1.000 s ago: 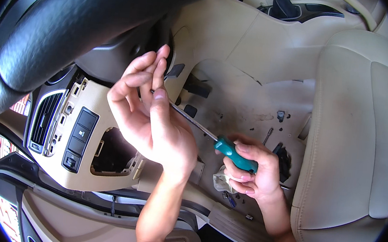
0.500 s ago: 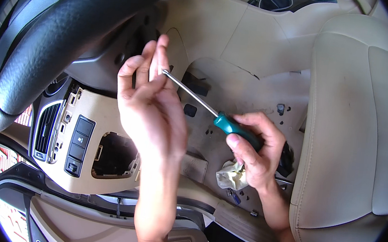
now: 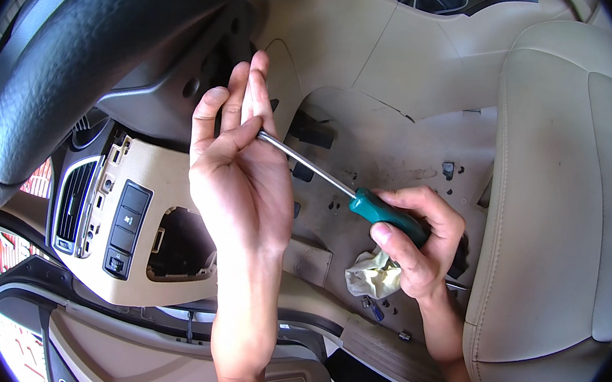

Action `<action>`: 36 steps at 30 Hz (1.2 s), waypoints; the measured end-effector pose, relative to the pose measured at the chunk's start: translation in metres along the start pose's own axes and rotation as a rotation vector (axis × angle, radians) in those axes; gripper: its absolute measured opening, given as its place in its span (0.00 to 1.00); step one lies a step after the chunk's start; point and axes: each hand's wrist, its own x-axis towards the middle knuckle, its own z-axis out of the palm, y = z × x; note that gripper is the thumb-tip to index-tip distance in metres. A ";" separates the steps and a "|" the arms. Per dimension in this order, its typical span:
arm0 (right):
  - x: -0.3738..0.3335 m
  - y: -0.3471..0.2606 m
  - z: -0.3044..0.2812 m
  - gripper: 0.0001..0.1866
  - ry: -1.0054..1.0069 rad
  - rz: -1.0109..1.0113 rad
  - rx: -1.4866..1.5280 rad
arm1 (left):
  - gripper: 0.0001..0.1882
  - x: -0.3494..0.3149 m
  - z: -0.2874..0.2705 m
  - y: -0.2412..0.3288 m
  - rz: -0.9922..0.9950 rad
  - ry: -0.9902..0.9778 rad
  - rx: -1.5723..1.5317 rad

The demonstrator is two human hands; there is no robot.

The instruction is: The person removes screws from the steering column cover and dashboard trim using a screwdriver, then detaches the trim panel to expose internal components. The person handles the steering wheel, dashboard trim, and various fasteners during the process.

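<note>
A screwdriver with a green handle and a long metal shaft (image 3: 375,207) slants up to the left across the middle of the view. My right hand (image 3: 424,237) is closed around its handle, thumb along the near side. My left hand (image 3: 244,177) is raised palm up, its long fingers stretched out and slightly bent. The tip of the screwdriver meets the thumb and the base of the left fingers. Whether anything small sits at that tip, I cannot make out. Below my right hand lies a crumpled pale cloth or glove (image 3: 373,274).
The steering wheel (image 3: 104,58) fills the upper left. Under it is a beige dash panel (image 3: 166,176) with buttons and a square opening. A beige seat (image 3: 543,201) borders the right. Several small dark parts lie on the dirty footwell floor (image 3: 431,137). The door panel (image 3: 139,356) is lower left.
The screwdriver and my right hand have shifted slightly right and down. Its tip now sits lower against my left hand, by the thumb. The whole view has moved a little.
</note>
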 end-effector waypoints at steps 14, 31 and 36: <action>0.002 -0.022 0.010 0.17 -0.081 0.313 0.271 | 0.15 -0.001 0.005 -0.023 0.375 -0.062 0.453; 0.056 0.013 0.008 0.13 0.086 0.049 0.383 | 0.19 0.040 -0.011 -0.042 -0.419 -0.088 -0.280; 0.085 0.008 0.009 0.11 0.205 -0.064 0.329 | 0.18 0.055 -0.009 -0.050 -0.368 -0.222 -0.154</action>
